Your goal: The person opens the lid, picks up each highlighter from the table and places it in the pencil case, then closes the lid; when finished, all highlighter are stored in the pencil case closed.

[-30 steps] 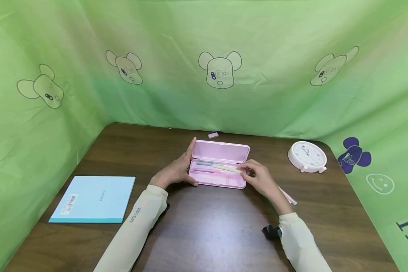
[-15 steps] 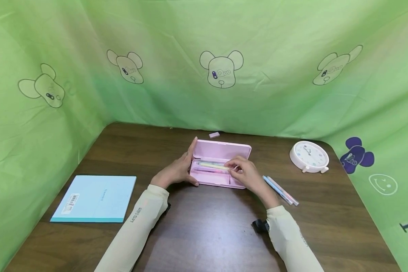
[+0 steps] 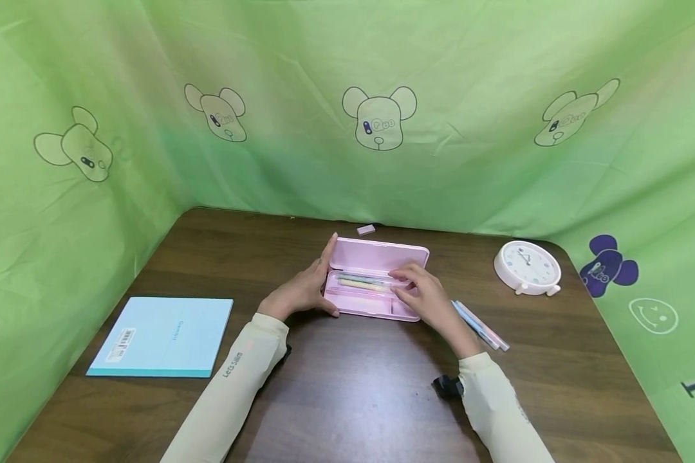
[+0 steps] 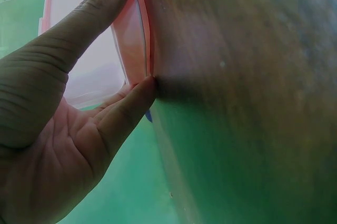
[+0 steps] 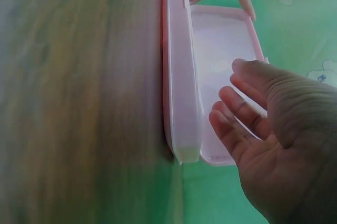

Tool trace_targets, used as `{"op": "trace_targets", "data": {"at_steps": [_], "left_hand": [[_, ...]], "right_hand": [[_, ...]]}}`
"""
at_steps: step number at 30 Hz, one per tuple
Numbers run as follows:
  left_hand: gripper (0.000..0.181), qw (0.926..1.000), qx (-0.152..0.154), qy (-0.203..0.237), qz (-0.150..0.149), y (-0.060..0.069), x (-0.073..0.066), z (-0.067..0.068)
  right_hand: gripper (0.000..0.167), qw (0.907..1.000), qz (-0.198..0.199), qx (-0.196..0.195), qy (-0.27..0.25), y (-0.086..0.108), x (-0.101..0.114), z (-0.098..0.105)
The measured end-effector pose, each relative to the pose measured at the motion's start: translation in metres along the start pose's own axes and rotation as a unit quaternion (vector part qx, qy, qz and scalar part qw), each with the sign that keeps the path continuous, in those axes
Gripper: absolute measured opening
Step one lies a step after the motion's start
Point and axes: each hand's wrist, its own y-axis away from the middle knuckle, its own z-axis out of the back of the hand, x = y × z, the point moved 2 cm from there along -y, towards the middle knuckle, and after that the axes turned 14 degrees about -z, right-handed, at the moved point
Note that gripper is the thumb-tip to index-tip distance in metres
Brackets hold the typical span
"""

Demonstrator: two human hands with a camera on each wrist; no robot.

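Observation:
An open pink pencil case [image 3: 379, 254] lies mid-table, its lid tipped back toward the curtain. Inside its tray are a pale yellow pen [image 3: 361, 285] and other pens beside it, partly covered by fingers. My left hand [image 3: 301, 290] grips the case's left end; in the left wrist view the thumb lies along the rim and the fingertips meet the end wall. Over the right part of the tray hovers my right hand [image 3: 430, 301]. The right wrist view shows that hand [image 5: 274, 129] with thumb and fingers apart, holding nothing.
Blue and pink pens [image 3: 479, 325] lie right of the case, near the right forearm. A white clock [image 3: 527, 267] rests at the back right. Behind the case is a small pink eraser [image 3: 366, 229]. A light blue notebook [image 3: 161, 337] lies at left.
My right hand has moved left with the yellow pen, lowered it into the tray and let it go. The left hand has kept its hold on the case.

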Motion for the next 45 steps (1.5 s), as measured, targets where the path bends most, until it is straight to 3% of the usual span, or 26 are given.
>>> {"op": "trace_targets", "data": {"at_steps": [5, 7, 12, 15, 20, 26, 27, 34, 39, 41, 45], "left_hand": [[0.171, 0.9999, 0.001, -0.001, -0.012, 0.001, -0.004, 0.0], [0.171, 0.9999, 0.001, -0.005, -0.015, 0.003, -0.013, 0.002], [0.163, 0.9999, 0.013, 0.005, 0.001, 0.017, -0.07, 0.023], [0.16, 0.9997, 0.02, 0.004, 0.012, 0.022, -0.087, 0.029], [0.161, 0.9997, 0.019, 0.009, 0.01, 0.022, -0.082, 0.027], [0.167, 0.9997, 0.002, 0.001, -0.023, 0.015, -0.042, 0.014], [0.167, 0.9997, 0.0, -0.001, -0.025, 0.015, -0.042, 0.015], [0.162, 0.9997, 0.005, 0.021, -0.012, 0.025, -0.074, 0.035], [0.165, 0.9997, 0.001, 0.004, -0.023, 0.02, -0.05, 0.025], [0.166, 0.9996, -0.001, 0.009, -0.028, 0.018, -0.046, 0.023], [0.168, 0.9992, 0.001, 0.024, -0.032, 0.017, -0.053, 0.022]], "right_hand": [[0.023, 0.9997, -0.007, -0.019, 0.015, 0.01, -0.009, 0.009], [0.022, 0.9995, -0.003, -0.028, 0.015, 0.015, -0.014, 0.015], [0.022, 0.9985, -0.023, -0.043, 0.024, 0.034, -0.027, 0.033], [0.023, 0.9969, -0.04, -0.053, 0.043, 0.048, -0.036, 0.045], [0.025, 0.9937, -0.054, -0.081, 0.056, 0.074, -0.052, 0.067], [0.028, 0.9916, -0.088, -0.092, 0.025, 0.103, -0.072, 0.094], [0.028, 0.991, -0.095, -0.092, 0.024, 0.107, -0.076, 0.098], [0.027, 0.9858, -0.139, -0.089, 0.031, 0.124, -0.095, 0.118], [0.025, 0.985, -0.159, -0.062, 0.027, 0.131, -0.102, 0.12], [0.024, 0.9852, -0.159, -0.059, 0.024, 0.133, -0.104, 0.119], [0.023, 0.9854, -0.156, -0.065, 0.021, 0.137, -0.106, 0.119]]}}
